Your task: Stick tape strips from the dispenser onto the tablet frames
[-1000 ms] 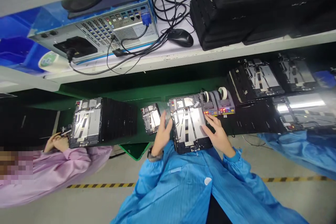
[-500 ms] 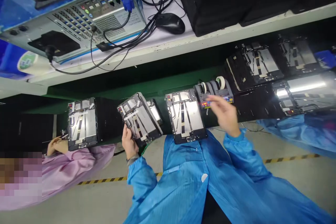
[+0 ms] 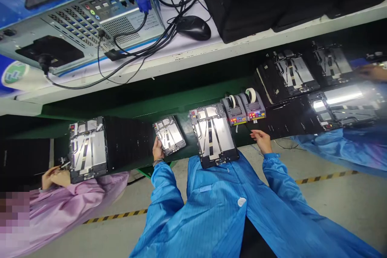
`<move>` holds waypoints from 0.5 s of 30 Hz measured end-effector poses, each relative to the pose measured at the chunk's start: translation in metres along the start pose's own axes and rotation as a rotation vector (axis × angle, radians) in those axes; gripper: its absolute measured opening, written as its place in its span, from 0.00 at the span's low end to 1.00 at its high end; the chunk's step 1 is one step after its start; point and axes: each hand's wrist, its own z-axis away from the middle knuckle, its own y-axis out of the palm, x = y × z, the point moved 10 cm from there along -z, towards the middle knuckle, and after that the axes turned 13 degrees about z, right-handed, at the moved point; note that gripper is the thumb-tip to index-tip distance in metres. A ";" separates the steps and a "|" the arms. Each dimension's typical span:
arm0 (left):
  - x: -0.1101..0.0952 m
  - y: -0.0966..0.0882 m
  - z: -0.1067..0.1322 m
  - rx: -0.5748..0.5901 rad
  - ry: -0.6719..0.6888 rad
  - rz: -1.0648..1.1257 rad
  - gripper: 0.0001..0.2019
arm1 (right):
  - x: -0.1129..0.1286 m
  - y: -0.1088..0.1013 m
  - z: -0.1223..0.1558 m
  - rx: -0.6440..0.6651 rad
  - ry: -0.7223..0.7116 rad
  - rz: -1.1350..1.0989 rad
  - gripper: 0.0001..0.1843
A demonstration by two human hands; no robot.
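A: Where do we see the small metal tablet frame (image 3: 168,135)?
B: It is in our left hand (image 3: 157,149). The fingers are closed on its lower edge, and it lies just beside the larger tablet frame (image 3: 213,135).
A: And our right hand (image 3: 262,140)?
B: Its fingers are loosely open and have hold of nothing. They are near the two tape dispensers (image 3: 243,109).

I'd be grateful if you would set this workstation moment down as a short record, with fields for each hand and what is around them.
Left hand: holds a small metal-backed tablet panel by its lower edge
Right hand: empty, on a black mat
Beside the hands: larger tablet panel, two tape dispensers
Co-worker: a person in a pink smock, hands beside another tablet panel
Shelf above: computer case, black mouse
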 end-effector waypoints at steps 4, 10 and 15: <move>0.004 -0.003 -0.004 -0.028 -0.028 0.003 0.28 | 0.009 0.012 0.000 0.054 0.004 0.012 0.19; -0.006 -0.001 0.001 -0.065 0.015 -0.089 0.27 | 0.009 0.017 -0.011 0.079 0.002 0.033 0.18; -0.003 0.003 -0.004 -0.039 0.036 -0.155 0.26 | 0.003 0.040 -0.023 0.070 -0.037 0.043 0.15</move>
